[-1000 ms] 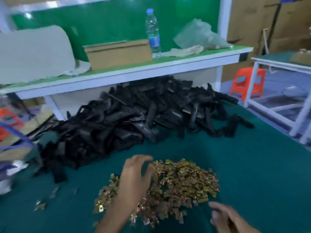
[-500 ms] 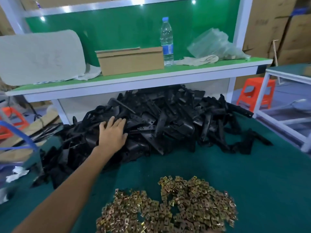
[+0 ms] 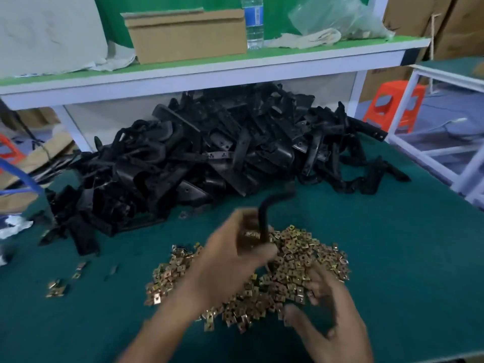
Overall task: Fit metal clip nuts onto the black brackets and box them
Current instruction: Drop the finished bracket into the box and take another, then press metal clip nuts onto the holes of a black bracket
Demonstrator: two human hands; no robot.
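Note:
A heap of gold-coloured metal clip nuts point(image 3: 296, 260) lies on the green table point(image 3: 392, 258) near me. Behind it a large pile of black brackets point(image 3: 209, 158) stretches across the table under the shelf. My left hand point(image 3: 230, 260) is over the clip nuts, blurred by motion, and is closed on one black bracket point(image 3: 264, 218) that sticks up and bends right at its top. My right hand point(image 3: 330, 310) hovers at the near right edge of the clip nuts, fingers spread and curled, nothing clearly held.
A white-edged green shelf point(image 3: 235, 64) stands over the bracket pile, carrying a cardboard box point(image 3: 186, 35), a water bottle point(image 3: 252, 22), plastic bags and cloth. A few stray clip nuts point(image 3: 56, 288) lie at the left. A white frame table point(image 3: 445, 142) and orange stool point(image 3: 392, 106) stand at right.
My left hand reached from the clip nuts to the bracket pile, then came back over the clip nuts holding a black bracket. My right hand has returned into view by the clip nuts.

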